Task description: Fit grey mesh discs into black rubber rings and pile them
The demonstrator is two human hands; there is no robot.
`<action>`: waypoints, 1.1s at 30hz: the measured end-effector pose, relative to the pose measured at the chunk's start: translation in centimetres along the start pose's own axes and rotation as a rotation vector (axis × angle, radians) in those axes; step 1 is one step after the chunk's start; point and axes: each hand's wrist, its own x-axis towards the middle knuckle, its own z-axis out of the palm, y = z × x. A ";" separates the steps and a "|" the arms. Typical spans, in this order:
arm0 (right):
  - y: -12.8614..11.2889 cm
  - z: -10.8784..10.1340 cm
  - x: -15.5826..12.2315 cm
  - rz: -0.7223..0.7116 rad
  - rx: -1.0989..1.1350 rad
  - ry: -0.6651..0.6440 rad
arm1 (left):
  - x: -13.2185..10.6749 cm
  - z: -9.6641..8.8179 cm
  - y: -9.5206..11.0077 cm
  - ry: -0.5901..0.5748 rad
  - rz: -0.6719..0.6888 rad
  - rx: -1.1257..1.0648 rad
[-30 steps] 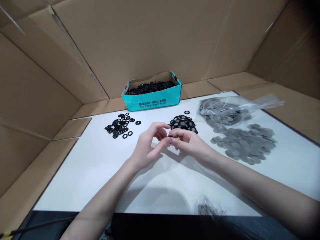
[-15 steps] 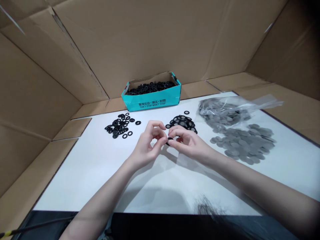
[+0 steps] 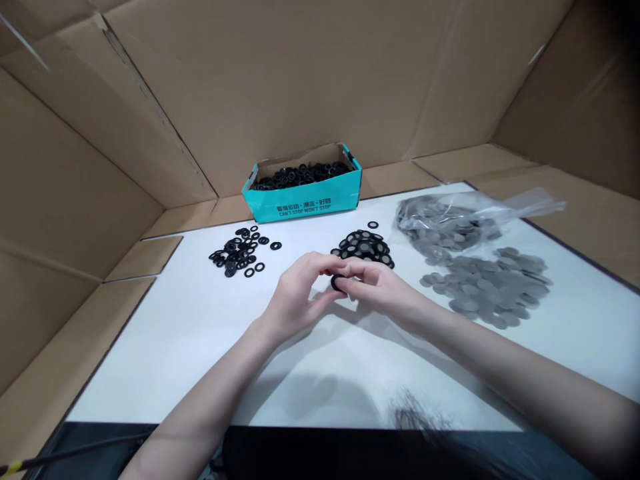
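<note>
Between my two hands, above the white tabletop, is a small black ring (image 3: 335, 283). My left hand (image 3: 305, 287) grips it from the left, with thumb below and fingers curled over the top. From the other side my right hand (image 3: 373, 283) closes on it, its thumb pressed against the ring's face. A grey disc may sit in the ring, but my thumb covers most of that face. Just behind my hands lies a pile of black rings with grey discs in them (image 3: 365, 245).
Loose black rings (image 3: 240, 252) lie to the left. A turquoise box (image 3: 305, 208) full of black rings stands at the back. On the right are grey mesh-like discs (image 3: 490, 287) and a clear plastic bag (image 3: 450, 217) of discs. Cardboard walls (image 3: 300, 80) surround the table.
My left fingers have come down and in to meet the right fingers. The black ring has tilted so more of its edge faces me, and my left thumb has moved lower on it.
</note>
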 end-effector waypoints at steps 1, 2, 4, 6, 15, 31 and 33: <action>0.0 -0.1 0.0 0.009 -0.008 -0.007 | 0.0 0.0 0.0 0.001 0.001 0.010; -0.1 -0.1 0.0 0.015 -0.012 -0.015 | -0.1 -0.1 0.0 0.002 0.004 0.013; -0.1 -0.2 0.1 0.027 -0.003 -0.038 | -0.2 -0.2 0.1 0.000 0.015 0.007; -0.1 -0.3 0.0 0.048 0.020 -0.061 | -0.1 -0.3 0.1 0.000 0.032 -0.002; 0.5 -0.3 0.1 0.080 0.098 -0.062 | -0.4 -0.3 -0.3 -0.002 0.016 0.022; 0.0 -0.3 0.0 0.114 0.090 -0.038 | -0.2 -0.6 -0.2 -0.033 0.050 0.066; 0.0 -0.2 0.0 0.140 0.108 -0.042 | -0.3 -0.4 -0.2 -0.044 0.055 0.068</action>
